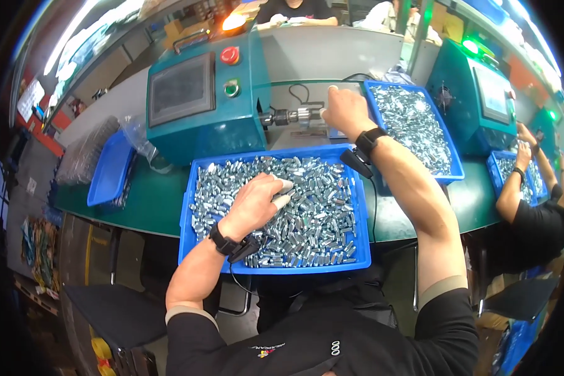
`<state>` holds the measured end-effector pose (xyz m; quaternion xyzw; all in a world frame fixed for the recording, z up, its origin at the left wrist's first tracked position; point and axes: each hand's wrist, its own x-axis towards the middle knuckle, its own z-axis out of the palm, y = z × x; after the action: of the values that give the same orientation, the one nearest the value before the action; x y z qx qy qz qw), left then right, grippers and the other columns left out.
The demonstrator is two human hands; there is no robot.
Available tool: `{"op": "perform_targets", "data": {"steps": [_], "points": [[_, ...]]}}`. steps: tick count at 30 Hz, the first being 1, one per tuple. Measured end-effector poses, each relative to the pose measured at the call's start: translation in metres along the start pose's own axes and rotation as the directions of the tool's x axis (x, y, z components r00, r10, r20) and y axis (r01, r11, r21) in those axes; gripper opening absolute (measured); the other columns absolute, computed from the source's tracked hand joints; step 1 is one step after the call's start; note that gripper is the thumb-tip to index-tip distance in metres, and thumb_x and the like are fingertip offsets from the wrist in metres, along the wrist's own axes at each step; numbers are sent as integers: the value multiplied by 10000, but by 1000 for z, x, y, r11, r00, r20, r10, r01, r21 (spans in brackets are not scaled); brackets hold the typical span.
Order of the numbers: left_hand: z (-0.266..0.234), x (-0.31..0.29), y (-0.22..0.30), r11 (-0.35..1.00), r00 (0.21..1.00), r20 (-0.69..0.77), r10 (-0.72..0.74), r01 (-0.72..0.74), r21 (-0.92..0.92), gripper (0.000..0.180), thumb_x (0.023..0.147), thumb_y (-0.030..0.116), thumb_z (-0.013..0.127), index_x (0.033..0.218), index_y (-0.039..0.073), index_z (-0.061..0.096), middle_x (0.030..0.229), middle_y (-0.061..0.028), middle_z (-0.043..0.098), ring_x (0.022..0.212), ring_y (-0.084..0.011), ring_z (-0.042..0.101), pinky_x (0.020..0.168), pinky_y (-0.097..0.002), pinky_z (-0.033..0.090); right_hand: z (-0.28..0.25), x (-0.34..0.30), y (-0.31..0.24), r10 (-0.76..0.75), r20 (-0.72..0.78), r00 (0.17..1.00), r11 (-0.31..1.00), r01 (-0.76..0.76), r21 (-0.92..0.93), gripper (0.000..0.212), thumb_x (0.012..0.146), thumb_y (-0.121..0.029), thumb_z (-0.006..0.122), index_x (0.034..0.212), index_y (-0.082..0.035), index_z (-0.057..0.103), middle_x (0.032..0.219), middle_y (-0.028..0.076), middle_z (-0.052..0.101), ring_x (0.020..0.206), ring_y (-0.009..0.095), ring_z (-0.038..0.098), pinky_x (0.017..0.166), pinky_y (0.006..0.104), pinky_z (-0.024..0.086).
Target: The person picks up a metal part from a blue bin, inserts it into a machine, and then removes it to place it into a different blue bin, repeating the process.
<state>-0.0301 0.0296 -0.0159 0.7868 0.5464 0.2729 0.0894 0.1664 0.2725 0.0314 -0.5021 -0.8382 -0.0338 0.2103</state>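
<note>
A blue tray (276, 271) in front of me is full of small shiny metal cylindrical parts (319, 216). My left hand (254, 203) rests over the heap, with pale covers on the thumb and forefinger. Those two fingertips touch the parts and stand apart. Farther off, my right hand (346, 109) is closed beside the metal chuck and fixture (297, 116) on the side of a teal machine (207, 100). Whatever its fingers hold is hidden. Each wrist wears a black strap with a small device and cable.
A second blue tray (454, 163) of metal parts stands to the right, near another teal machine (467, 94). At the left, a smaller blue tray (109, 169) lies tilted beside plastic bags. A co-worker's hands (525, 150) work at the far right. Another person sits across the bench.
</note>
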Motion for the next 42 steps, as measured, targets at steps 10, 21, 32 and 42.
{"op": "perform_targets", "data": {"steps": [10,21,32,42], "points": [[9,6,4,999,999,-21,-49,49,-13,235,938,154,815,1154,67,787,951,-114,733,966,-344,685,848,-458,559,-30,1,14,63,130,989,991,-78,112,432,842,-313,783,1141,-3,742,1037,253,788,1026,433,766,901,517,614],[5,25,6,996,999,17,37,-38,84,249,921,132,813,1159,64,787,996,-118,736,1006,-357,680,887,-455,560,-59,-90,172,208,-59,976,975,-212,-72,361,896,-315,812,1114,-37,737,1101,219,772,1053,406,751,934,520,600],[31,61,-7,926,957,255,137,-215,310,163,908,140,778,1053,74,745,995,-115,684,1010,-372,650,892,-498,535,8,-141,39,-130,-368,921,754,332,566,355,951,-268,824,1233,-69,745,1031,149,745,957,351,736,837,449,600],[-9,87,9,972,932,361,33,-113,204,250,885,99,811,1132,80,781,984,-148,731,976,-374,685,877,-473,562,13,-146,44,62,-307,950,553,223,803,301,932,-170,817,1205,-69,743,941,115,708,872,326,709,753,433,575]]}}
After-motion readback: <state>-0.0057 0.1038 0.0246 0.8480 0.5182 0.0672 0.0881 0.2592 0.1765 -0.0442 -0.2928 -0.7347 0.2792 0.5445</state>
